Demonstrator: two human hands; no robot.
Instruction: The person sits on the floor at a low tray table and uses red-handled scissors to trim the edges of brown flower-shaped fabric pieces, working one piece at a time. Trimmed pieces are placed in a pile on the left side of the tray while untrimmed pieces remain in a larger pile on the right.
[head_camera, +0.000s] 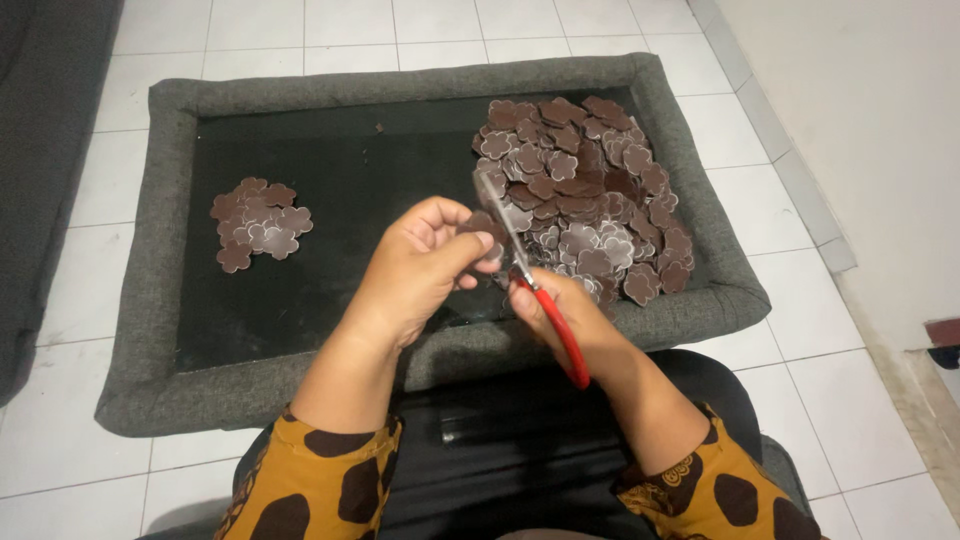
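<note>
My left hand pinches a small brown flower-shaped piece between thumb and fingers. My right hand grips red-handled scissors, whose metal blades point up and meet the piece. Both hands hover over the near edge of a grey padded tray with a black inside. A big heap of brown flower-shaped pieces fills the tray's right side, just beyond my right hand. A small pile of the same pieces lies at the tray's left.
The tray rests on a white tiled floor. A dark grey cushion edge runs along the left. A pale wall rises at the right. My lap, in dark cloth, lies under the hands, with patterned yellow-brown sleeves.
</note>
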